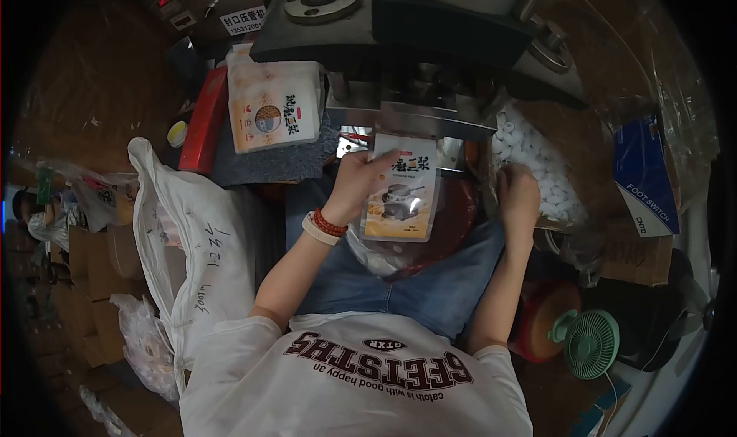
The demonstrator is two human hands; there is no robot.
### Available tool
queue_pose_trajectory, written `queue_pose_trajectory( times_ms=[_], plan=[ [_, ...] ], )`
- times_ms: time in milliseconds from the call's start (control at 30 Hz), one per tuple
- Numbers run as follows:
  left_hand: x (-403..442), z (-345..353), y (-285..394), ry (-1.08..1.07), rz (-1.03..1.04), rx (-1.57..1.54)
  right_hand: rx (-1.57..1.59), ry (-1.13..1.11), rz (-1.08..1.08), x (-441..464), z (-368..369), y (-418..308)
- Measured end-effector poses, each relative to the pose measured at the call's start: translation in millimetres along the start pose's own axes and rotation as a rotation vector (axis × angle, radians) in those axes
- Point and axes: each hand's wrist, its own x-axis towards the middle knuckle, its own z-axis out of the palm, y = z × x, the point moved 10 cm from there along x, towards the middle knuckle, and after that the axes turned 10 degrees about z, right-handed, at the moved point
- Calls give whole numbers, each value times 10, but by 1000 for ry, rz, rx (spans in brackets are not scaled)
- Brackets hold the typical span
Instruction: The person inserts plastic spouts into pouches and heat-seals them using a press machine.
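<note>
My left hand (359, 178), with a red bead bracelet at its wrist, grips the upper left edge of a printed pouch (399, 199). The pouch hangs upright before the metal edge of a machine (430, 118), over my lap. At the left edge of a box of small white caps (537, 161), my right hand (517, 187) has its fingers curled near the caps; whether a cap is in them is too small to tell. A stack of similar pouches (276, 107) lies on a dark cloth (307, 163) to the left.
A red box (204, 122) stands beside the pouch stack. Left of my legs is a large white sack (223, 260). On the right are a blue foot switch box (649, 180) and a green fan (591, 343). Another person (50, 218) is at the far left.
</note>
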Motion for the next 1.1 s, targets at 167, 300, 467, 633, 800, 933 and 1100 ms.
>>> queue_pose_trajectory(
  times_ms=[167, 300, 467, 633, 800, 933, 1100],
  plan=[
    [32, -622, 658, 152, 227, 984, 191, -9, -4, -70, -153, 62],
    [-274, -999, 1058, 280, 523, 1933, 245, -13, -8, -102, -241, 15],
    [-664, -793, 880, -112, 606, 1579, 883, -14, -131, -389, -427, -512],
    [-940, -320, 1154, -12, 879, 1206, 983, -101, -473, -876, -377, -1344],
    [-1119, 161, 1248, -184, 948, 1176, 985, -145, -759, -1031, -449, -1590],
    [-960, 196, 835, -351, 585, 779, 1007, -234, -730, -988, -472, -1525],
    [-466, 75, -38, -153, 18, 225, 775, 47, -250, -533, -468, -852]
  ],
)
